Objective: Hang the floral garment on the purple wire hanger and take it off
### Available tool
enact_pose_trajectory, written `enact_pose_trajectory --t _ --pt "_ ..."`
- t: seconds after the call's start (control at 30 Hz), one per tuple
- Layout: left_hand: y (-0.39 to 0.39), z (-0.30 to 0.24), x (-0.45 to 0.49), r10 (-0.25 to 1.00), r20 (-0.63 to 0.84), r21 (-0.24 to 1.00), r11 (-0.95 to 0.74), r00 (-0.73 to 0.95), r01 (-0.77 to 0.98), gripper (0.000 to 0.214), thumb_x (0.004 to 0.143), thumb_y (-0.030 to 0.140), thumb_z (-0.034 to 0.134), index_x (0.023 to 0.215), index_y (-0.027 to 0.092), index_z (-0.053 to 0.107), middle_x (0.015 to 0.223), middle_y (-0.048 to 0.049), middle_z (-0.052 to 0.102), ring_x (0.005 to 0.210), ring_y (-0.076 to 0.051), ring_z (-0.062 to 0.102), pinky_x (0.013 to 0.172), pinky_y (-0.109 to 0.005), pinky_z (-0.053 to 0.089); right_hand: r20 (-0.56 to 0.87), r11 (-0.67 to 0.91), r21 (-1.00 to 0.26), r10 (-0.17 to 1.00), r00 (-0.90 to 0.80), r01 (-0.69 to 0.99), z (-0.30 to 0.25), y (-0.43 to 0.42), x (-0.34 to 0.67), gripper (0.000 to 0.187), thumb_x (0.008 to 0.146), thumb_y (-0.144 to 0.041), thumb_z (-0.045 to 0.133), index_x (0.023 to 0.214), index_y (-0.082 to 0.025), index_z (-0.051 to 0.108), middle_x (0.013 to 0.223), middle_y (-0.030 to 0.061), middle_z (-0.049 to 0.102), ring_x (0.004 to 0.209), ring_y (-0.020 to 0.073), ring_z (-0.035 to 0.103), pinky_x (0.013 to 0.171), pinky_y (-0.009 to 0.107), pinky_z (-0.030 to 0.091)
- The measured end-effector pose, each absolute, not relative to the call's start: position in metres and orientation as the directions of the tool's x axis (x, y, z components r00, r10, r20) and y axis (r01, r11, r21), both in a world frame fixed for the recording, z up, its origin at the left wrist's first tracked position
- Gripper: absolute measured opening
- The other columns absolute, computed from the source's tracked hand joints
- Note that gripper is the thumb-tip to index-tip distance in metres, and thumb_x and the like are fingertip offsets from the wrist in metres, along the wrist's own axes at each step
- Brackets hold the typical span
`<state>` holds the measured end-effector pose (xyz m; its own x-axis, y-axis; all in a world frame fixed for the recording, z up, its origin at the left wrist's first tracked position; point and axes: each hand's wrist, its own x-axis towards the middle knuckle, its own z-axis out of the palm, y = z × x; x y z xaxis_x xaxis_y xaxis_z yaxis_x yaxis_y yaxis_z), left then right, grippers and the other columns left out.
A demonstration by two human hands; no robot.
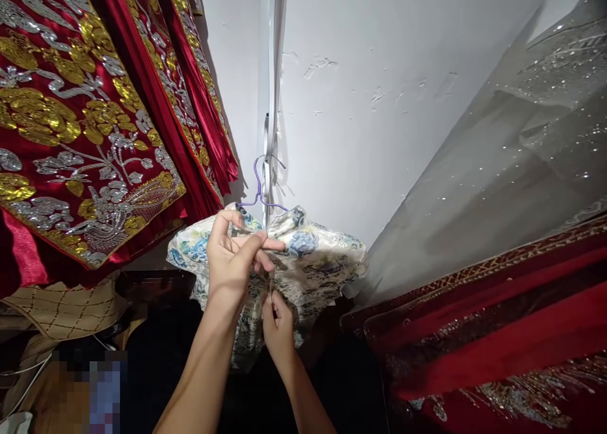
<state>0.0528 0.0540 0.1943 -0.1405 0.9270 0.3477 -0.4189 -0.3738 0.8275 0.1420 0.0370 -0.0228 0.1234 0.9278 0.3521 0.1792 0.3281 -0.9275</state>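
A cream garment with a blue and green flower print [313, 263] hangs on a purple wire hanger [260, 187] against a white wall. My left hand [232, 257] pinches the fabric near the collar, fingers closed on the cloth. Just below it, my right hand [279, 323] is closed in a pinch on something small at the garment's front; I cannot make out what it is. Both forearms reach up from the bottom of the view.
Red satin garments with gold and silver embroidery [85, 117] hang at the left. More red embroidered cloth under clear plastic [497, 307] lies at the right, with a sheer glittery fabric [531, 143] above it. A beige quilted item [66, 307] sits lower left.
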Motion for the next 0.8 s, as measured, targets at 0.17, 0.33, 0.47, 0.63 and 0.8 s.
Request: enact_pose_trajectory --t 0.17,0.33,0.47,0.63,0.8 --pt "0.055 0.198 0.05 0.921 0.366 0.838 -0.388 -0.132 -0.383 0.043 0.077 0.022 0.075 0.094 0.025 0.035 0.058 0.0082 0.063 0.036 -0.013 0.061 0.034 -0.013 0.033 0.305 0.291 -0.946 0.948 0.093 0.14 -0.039 0.027 0.143 0.027 0.095 -0.034 0.048 0.072 -0.019 0.049 0.058 -0.0064 0.034 0.055 0.0103 0.032 0.051 0.023 0.026" --pt "0.049 0.182 0.053 0.93 0.364 0.878 -0.359 -0.048 -0.317 0.033 0.085 0.028 0.067 0.093 0.024 0.035 0.064 0.0061 0.067 0.036 -0.009 0.054 0.041 -0.017 0.041 0.226 0.231 -0.972 0.969 -0.105 0.037 -0.023 0.022 0.16 0.029 0.092 -0.039 0.055 0.072 -0.017 0.052 0.06 -0.0048 0.039 0.057 0.0106 0.037 0.052 0.023 0.029" --pt "0.049 0.172 0.054 0.918 0.39 0.873 -0.392 -0.068 -0.29 0.021 0.092 0.028 0.058 0.093 0.024 0.037 0.067 0.0058 0.066 0.039 -0.007 0.052 0.043 -0.017 0.04 0.291 0.291 -0.957 0.956 0.02 0.001 0.041 0.033 0.184 0.022 0.091 -0.036 0.058 0.1 -0.016 0.062 0.062 -0.0045 0.047 0.055 0.0111 0.041 0.052 0.023 0.032" --pt "0.047 0.17 0.056 0.919 0.392 0.877 -0.386 -0.04 -0.286 0.017 0.093 0.022 0.053 0.094 0.025 0.035 0.068 0.0074 0.064 0.041 -0.007 0.051 0.047 -0.018 0.041 0.512 0.508 -0.854 0.859 0.006 0.114 0.136 0.057 0.194 0.036 0.093 -0.032 0.055 0.126 -0.02 0.061 0.068 -0.0029 0.057 0.054 0.0108 0.043 0.052 0.024 0.035" --pt "0.041 0.17 0.054 0.936 0.347 0.896 -0.348 -0.056 -0.277 0.024 0.09 0.025 0.058 0.094 0.026 0.034 0.065 0.0088 0.061 0.038 -0.006 0.047 0.041 -0.015 0.035 0.533 0.551 -0.798 0.834 -0.143 0.245 0.166 0.069 0.178 0.024 0.094 -0.032 0.051 0.089 -0.017 0.07 0.06 -0.003 0.06 0.051 0.0103 0.051 0.052 0.022 0.039"
